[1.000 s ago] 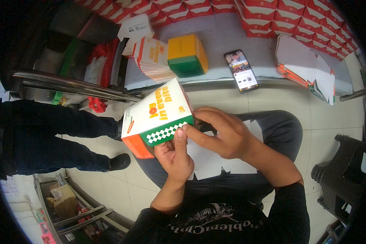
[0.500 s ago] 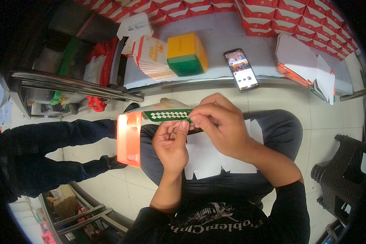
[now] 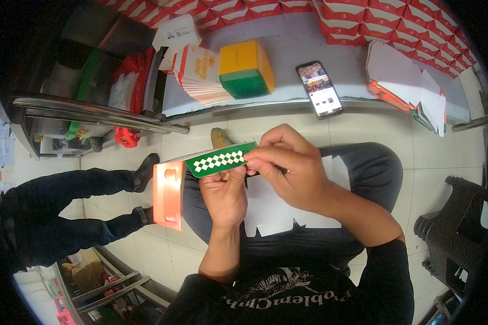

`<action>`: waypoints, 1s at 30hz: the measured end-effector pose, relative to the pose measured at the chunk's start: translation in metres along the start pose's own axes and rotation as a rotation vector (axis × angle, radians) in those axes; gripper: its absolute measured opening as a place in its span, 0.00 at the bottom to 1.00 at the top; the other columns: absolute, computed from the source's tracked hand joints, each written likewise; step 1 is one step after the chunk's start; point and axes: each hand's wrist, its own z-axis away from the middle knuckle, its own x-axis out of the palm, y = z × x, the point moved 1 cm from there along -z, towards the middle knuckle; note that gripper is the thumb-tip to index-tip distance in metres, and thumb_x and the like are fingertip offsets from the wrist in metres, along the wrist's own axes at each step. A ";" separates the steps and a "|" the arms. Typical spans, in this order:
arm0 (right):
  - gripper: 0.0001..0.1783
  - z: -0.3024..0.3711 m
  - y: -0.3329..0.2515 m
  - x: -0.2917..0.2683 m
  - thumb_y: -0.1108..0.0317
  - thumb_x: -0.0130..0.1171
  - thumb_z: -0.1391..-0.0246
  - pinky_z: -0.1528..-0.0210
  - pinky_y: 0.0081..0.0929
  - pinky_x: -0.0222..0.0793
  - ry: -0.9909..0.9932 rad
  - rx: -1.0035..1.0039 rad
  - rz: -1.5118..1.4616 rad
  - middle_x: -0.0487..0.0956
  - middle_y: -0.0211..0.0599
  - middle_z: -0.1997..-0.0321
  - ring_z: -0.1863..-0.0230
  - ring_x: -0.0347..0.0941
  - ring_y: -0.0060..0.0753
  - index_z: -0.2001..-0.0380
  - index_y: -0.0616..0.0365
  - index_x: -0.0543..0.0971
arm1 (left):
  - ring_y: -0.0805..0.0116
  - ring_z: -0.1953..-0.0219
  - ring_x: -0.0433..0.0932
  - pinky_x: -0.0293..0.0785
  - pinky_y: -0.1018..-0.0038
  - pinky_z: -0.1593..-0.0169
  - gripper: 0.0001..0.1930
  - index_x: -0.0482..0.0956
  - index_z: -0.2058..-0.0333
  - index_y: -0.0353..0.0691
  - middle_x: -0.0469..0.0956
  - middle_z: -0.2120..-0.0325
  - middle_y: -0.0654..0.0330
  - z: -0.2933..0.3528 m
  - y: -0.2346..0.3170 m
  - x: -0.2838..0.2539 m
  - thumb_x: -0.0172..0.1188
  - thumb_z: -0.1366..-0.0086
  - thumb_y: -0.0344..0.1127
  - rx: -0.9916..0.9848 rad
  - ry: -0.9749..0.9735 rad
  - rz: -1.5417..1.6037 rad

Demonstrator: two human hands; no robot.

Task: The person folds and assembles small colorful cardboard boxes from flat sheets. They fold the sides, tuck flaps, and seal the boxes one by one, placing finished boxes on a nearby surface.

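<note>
A partly folded cardboard box (image 3: 219,162) is held above my left knee. Its green flap carries rows of white diamonds, and its orange panel (image 3: 168,196) stands out at the left with two curved cut tabs. My left hand (image 3: 222,195) supports the green flap from below, fingers curled behind it and thumb near its lower edge. The fingers and thumb of my right hand (image 3: 295,168) pinch the flap's right end. Across my lap lies a flat white box blank (image 3: 287,208) with notched edges, partly covered by my right hand and forearm.
Ahead is a grey table with a phone (image 3: 320,91), a yellow-and-green box (image 3: 246,70), a fanned stack of cartons (image 3: 198,76) and folded white blanks (image 3: 398,78). Red-and-white boxes (image 3: 385,24) pile behind. Another person's legs (image 3: 76,189) are at left; a dark stool (image 3: 455,227) stands right.
The box has tilted, so more of the green diamond flap faces up, and it has shifted slightly left. Both hands keep their hold. The other person's farther foot has moved.
</note>
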 end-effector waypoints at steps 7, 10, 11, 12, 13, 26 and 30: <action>0.11 -0.004 -0.007 -0.008 0.80 0.72 0.44 0.58 0.25 0.82 -0.048 -0.032 0.062 0.77 0.40 0.55 0.58 0.84 0.30 0.56 0.63 0.88 | 0.72 0.58 0.83 0.79 0.75 0.52 0.13 0.82 0.49 0.34 0.86 0.56 0.60 0.003 0.001 -0.003 0.70 0.32 0.24 0.019 0.034 -0.003; 0.12 -0.003 -0.004 -0.007 0.81 0.72 0.45 0.60 0.26 0.82 -0.008 -0.071 0.084 0.78 0.41 0.53 0.58 0.85 0.31 0.57 0.63 0.87 | 0.71 0.56 0.84 0.80 0.74 0.49 0.14 0.82 0.48 0.34 0.86 0.55 0.59 0.002 0.008 0.007 0.69 0.32 0.23 0.000 0.019 -0.022; 0.11 -0.003 -0.005 -0.006 0.81 0.71 0.46 0.61 0.27 0.82 0.006 -0.065 0.079 0.78 0.41 0.51 0.59 0.85 0.32 0.58 0.63 0.87 | 0.71 0.55 0.84 0.80 0.74 0.48 0.14 0.82 0.48 0.34 0.86 0.55 0.59 0.001 0.010 0.010 0.69 0.31 0.22 -0.012 0.014 -0.032; 0.11 -0.003 -0.006 -0.005 0.82 0.71 0.47 0.62 0.27 0.83 0.019 -0.058 0.073 0.79 0.42 0.50 0.60 0.85 0.33 0.59 0.63 0.86 | 0.71 0.55 0.85 0.80 0.74 0.48 0.14 0.82 0.48 0.34 0.86 0.55 0.58 0.004 0.012 0.010 0.68 0.31 0.22 -0.016 0.037 -0.057; 0.12 -0.004 -0.006 -0.005 0.82 0.71 0.47 0.62 0.28 0.83 0.011 -0.054 0.079 0.79 0.43 0.48 0.59 0.85 0.33 0.59 0.63 0.86 | 0.70 0.56 0.85 0.80 0.73 0.48 0.14 0.82 0.48 0.33 0.86 0.55 0.58 0.007 0.013 0.010 0.67 0.31 0.21 -0.019 0.061 -0.081; 0.15 -0.008 0.000 -0.013 0.71 0.70 0.47 0.46 0.37 0.85 -0.123 -0.383 0.422 0.81 0.53 0.41 0.45 0.83 0.50 0.56 0.63 0.85 | 0.68 0.58 0.85 0.83 0.71 0.50 0.10 0.81 0.49 0.32 0.86 0.57 0.55 0.011 0.017 0.009 0.62 0.27 0.22 0.033 0.142 -0.128; 0.15 -0.013 0.000 -0.014 0.71 0.69 0.47 0.43 0.39 0.84 -0.092 -0.470 0.442 0.79 0.55 0.38 0.41 0.81 0.52 0.56 0.63 0.85 | 0.69 0.57 0.85 0.83 0.71 0.49 0.10 0.81 0.48 0.31 0.86 0.57 0.54 0.010 0.020 0.015 0.61 0.26 0.22 0.060 0.170 -0.092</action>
